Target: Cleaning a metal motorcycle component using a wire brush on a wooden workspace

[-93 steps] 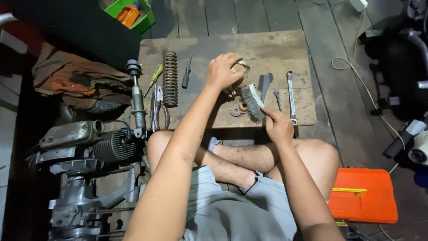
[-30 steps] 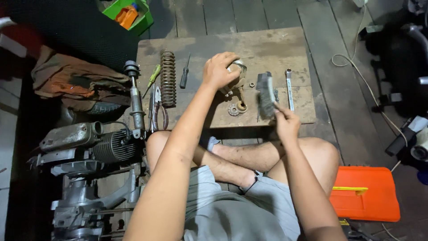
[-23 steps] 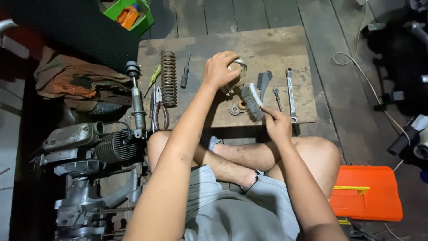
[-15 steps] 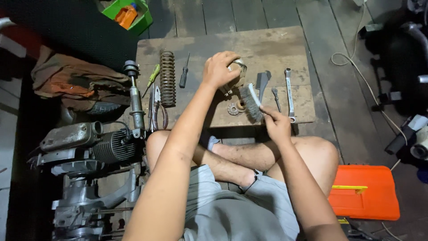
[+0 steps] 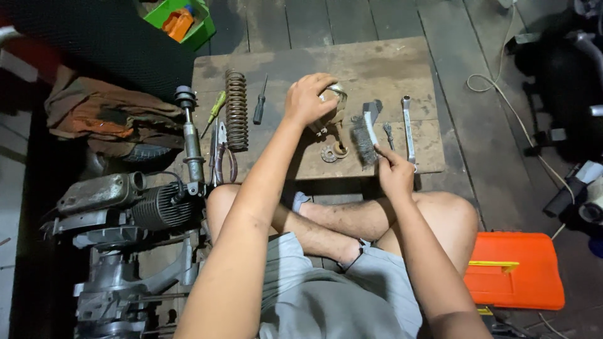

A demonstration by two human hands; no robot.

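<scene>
Metal part [image 5: 335,100], round and shiny-rimmed, mostly covered by left hand [image 5: 308,97] clamped over it on wooden board [image 5: 377,63]. Wire brush [image 5: 364,139], grey bristles and pale handle, gripped in right hand [image 5: 394,171], just right of part. Nearby: rusty spring [image 5: 237,109], wrench [image 5: 409,129], washer [image 5: 330,154].
</scene>
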